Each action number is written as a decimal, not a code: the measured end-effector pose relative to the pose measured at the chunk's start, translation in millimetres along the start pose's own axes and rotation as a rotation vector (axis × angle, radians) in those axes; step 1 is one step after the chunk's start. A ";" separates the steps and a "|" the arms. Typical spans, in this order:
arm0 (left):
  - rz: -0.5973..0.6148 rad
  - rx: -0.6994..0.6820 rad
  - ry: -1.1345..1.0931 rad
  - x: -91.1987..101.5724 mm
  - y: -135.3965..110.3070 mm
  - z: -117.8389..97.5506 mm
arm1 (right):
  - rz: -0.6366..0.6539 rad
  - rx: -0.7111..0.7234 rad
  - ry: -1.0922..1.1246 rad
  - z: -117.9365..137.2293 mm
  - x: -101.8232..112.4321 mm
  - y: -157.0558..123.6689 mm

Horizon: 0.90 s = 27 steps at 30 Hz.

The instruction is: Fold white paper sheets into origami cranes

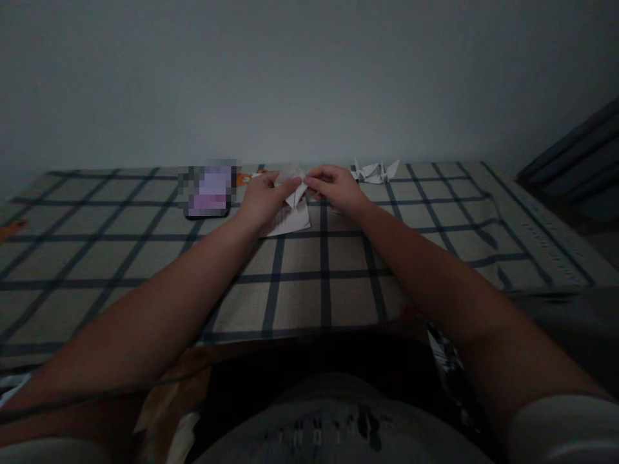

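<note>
One small folded white paper [296, 195] is being held between two hands, toward the table's far side; whether it is being rested on anything cannot be told. Its left part is being pinched by the left hand [264, 196], thumb on top, fingers closed underneath and partly hidden. Its right edge is being gripped by the right hand [336, 185], thumb and forefinger brought together, remaining fingers being curled in; no clear gap is being shown at either grip.

Risks, as judged: a crease could end up being set crooked if the layers are being pressed while misaligned. Thin paper could be torn at a corner if the two pinches are being pulled apart too hard. Dim light could be causing edges to be misread.

Below the paper, white sheets [290, 224] are being partly covered by the left hand; they could be dragged by its wrist. To the left, a phone [210, 193] is being shown pixelated. Past the right hand, two paper cranes [376, 173] are being supported by the checked tablecloth [300, 258]; they could be knocked by a careless knuckle.
</note>
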<state>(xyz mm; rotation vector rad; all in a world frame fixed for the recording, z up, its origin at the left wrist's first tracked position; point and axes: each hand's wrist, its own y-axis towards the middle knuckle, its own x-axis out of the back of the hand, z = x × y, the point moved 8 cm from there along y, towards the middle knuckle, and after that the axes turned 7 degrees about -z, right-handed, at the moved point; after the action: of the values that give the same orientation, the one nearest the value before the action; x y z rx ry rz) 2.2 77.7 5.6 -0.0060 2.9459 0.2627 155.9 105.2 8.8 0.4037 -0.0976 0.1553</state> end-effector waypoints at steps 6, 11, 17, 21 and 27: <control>-0.012 -0.042 0.046 2.1 5.5 1.0 | -0.008 0.088 -0.086 3.8 1.1 0.0; -0.020 -0.003 0.100 4.6 10.0 8.9 | -0.043 0.135 -0.173 9.8 4.1 -1.0; 0.019 0.024 0.069 -0.4 4.6 7.4 | -0.051 0.106 -0.131 11.9 3.7 -1.3; 0.018 0.017 0.053 -0.5 3.0 3.9 | -0.011 0.007 -0.008 8.3 -3.0 -3.4; 0.068 0.067 0.063 -8.9 -2.6 3.8 | -0.100 0.042 -0.056 13.8 5.0 -3.2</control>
<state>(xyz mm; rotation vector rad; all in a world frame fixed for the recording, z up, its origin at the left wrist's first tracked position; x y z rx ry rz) 11.7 75.7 3.1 0.0971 3.0197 0.1765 160.5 97.5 20.8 0.4543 -0.1288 0.0478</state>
